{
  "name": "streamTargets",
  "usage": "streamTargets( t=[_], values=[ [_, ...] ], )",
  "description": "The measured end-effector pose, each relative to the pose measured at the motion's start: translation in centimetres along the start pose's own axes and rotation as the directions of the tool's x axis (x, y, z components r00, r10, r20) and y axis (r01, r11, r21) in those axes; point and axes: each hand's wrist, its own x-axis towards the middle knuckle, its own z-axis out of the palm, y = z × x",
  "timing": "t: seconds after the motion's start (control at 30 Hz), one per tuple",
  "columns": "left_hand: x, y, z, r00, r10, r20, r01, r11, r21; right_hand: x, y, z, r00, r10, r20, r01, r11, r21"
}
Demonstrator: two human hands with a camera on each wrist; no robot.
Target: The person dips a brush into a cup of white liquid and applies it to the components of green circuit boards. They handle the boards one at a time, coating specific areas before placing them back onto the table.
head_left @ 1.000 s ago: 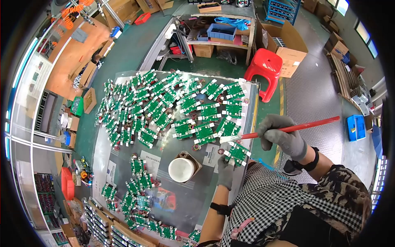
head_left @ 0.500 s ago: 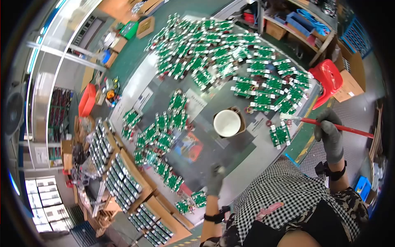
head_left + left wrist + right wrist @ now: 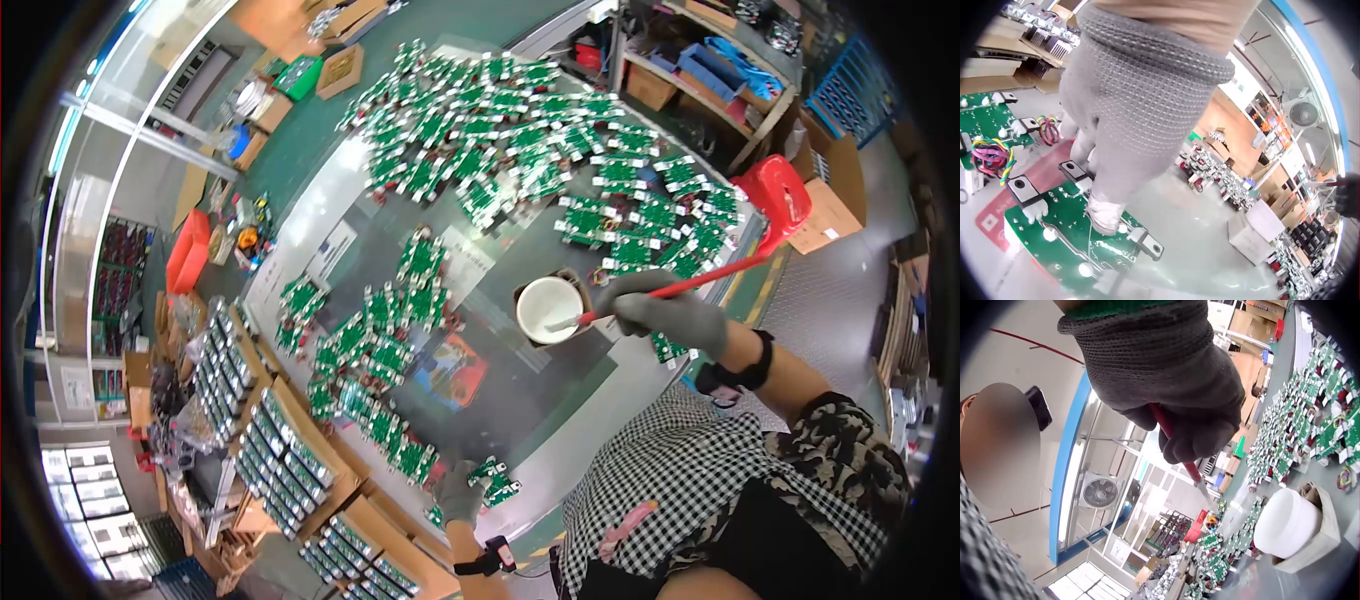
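My left hand [image 3: 460,492], in a grey knit glove, is at the near left end of the table, on a green circuit board [image 3: 502,487]. In the left wrist view its thumb lies on the face of that board [image 3: 1054,240], with the fingers bent down at the edge beside a black component. My right hand [image 3: 665,310], gloved in darker grey, grips a red-handled brush [image 3: 722,271]. The brush's pale tip is inside the mouth of a white tub [image 3: 537,298], which sits in a cardboard box [image 3: 1325,540].
Many green boards [image 3: 530,130] with wires cover the table's far part, and another group [image 3: 385,350] lies on the left. Racks of parts [image 3: 285,455] stand beyond the left edge. A red stool [image 3: 775,195] is past the right edge.
My left hand has left the board at the near right edge and moved left to another board. The brush has gone from beside that first board to the white tub. The head view has turned.
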Motion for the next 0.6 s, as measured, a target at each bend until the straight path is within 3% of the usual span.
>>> streamTargets(
  t=[0.07,0.1,0.13,0.2,0.27,0.33,0.47,0.5,0.53,0.6],
  values=[
    [0.9,0.1,-0.3,0.983,-0.126,0.130,0.174,0.852,-0.493,2.2,1.4,-0.2,0.999,-0.043,0.005,0.043,0.990,-0.136],
    [1.2,1.4,-1.5,0.938,-0.216,0.271,0.338,0.738,-0.584,3.0,2.0,-0.3,1.000,-0.010,0.007,0.010,0.993,-0.120],
    [1.6,1.3,-1.3,0.939,-0.203,0.277,0.331,0.743,-0.581,3.4,1.6,0.2,0.998,0.045,-0.047,-0.052,0.983,-0.178],
    [1.6,0.3,-1.2,0.993,-0.075,0.095,0.121,0.652,-0.748,4.6,2.3,0.4,0.994,0.108,-0.029,-0.112,0.973,-0.203],
    [2.2,-0.1,-0.9,0.997,-0.036,0.064,0.071,0.671,-0.738,5.5,3.4,0.6,0.991,0.119,-0.067,-0.131,0.967,-0.220],
    [2.2,2.3,-2.7,0.989,-0.111,0.096,0.114,0.172,-0.979,6.3,4.2,0.8,0.987,0.129,-0.099,-0.149,0.961,-0.232],
    [3.2,4.4,-4.0,0.993,-0.101,0.067,0.070,0.025,-0.997,7.5,6.7,0.9,0.984,0.154,-0.086,-0.171,0.950,-0.262],
    [3.1,6.1,-5.4,0.995,-0.026,0.100,0.099,-0.039,-0.994,7.8,7.4,0.9,0.976,0.202,-0.083,-0.214,0.961,-0.175],
    [3.3,7.3,-6.4,0.995,-0.024,0.100,0.099,-0.032,-0.995,8.0,7.3,1.0,0.966,0.250,-0.072,-0.255,0.963,-0.085],
    [3.6,9.3,-7.3,0.992,-0.040,0.123,0.116,-0.145,-0.983,7.5,5.7,0.1,0.939,0.332,-0.084,-0.336,0.942,-0.026]
  ],
)
